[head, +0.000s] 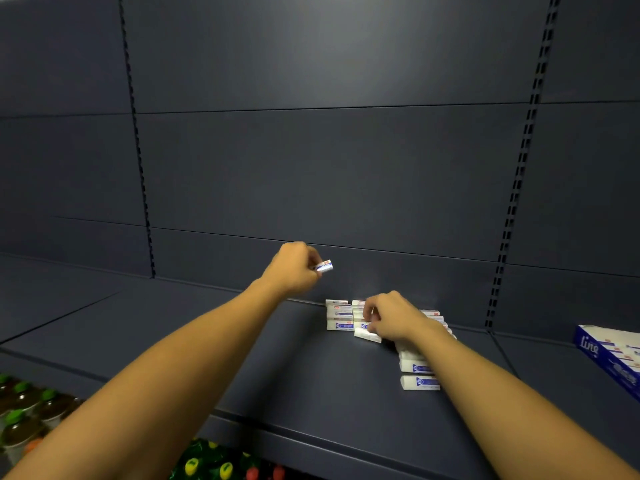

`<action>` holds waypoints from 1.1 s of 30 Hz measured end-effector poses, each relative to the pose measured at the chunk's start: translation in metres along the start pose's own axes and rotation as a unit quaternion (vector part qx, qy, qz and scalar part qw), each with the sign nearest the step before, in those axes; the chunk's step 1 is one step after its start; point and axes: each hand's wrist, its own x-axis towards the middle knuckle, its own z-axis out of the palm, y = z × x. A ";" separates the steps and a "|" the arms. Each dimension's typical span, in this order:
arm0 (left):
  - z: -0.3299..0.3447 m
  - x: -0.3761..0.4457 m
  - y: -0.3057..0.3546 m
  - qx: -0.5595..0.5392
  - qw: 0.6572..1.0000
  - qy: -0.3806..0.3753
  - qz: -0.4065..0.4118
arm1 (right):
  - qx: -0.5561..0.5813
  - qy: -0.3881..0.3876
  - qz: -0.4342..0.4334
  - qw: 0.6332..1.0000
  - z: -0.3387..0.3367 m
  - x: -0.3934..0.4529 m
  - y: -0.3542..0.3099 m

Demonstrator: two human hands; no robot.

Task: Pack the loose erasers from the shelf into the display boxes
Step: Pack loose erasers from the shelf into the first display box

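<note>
My left hand (294, 268) is raised above the dark shelf (242, 341) and grips one white eraser (325, 265) with a blue-and-red sleeve, its end sticking out to the right. My right hand (389, 317) is lower, on a pile of loose erasers (339, 318) near the back panel, its fingers pinching one eraser (367, 334) at the pile's front. More erasers (419, 382) lie in a row under my right forearm. A blue-and-white display box (609, 355) stands at the shelf's right edge, partly cut off.
The shelf's grey back panel (329, 168) rises behind the pile, with slotted uprights on both sides. Below the shelf front, bottles with green caps (20, 414) and colourful packets (221, 462) sit on a lower level.
</note>
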 end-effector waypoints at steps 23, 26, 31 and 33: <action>-0.003 -0.019 -0.021 0.062 0.997 -0.043 0.027 | -0.086 -0.054 0.019 0.995 -0.007 -0.004 -0.032; -0.002 -0.018 -0.018 0.066 0.996 -0.050 0.040 | -0.080 -0.031 0.024 0.996 -0.022 -0.009 -0.031; 0.003 -0.012 -0.009 0.073 0.993 -0.075 0.062 | -0.079 0.014 0.037 0.996 -0.050 -0.024 -0.024; 0.007 -0.008 -0.001 0.070 0.991 -0.083 0.073 | -0.093 0.025 0.045 0.994 -0.060 -0.033 -0.019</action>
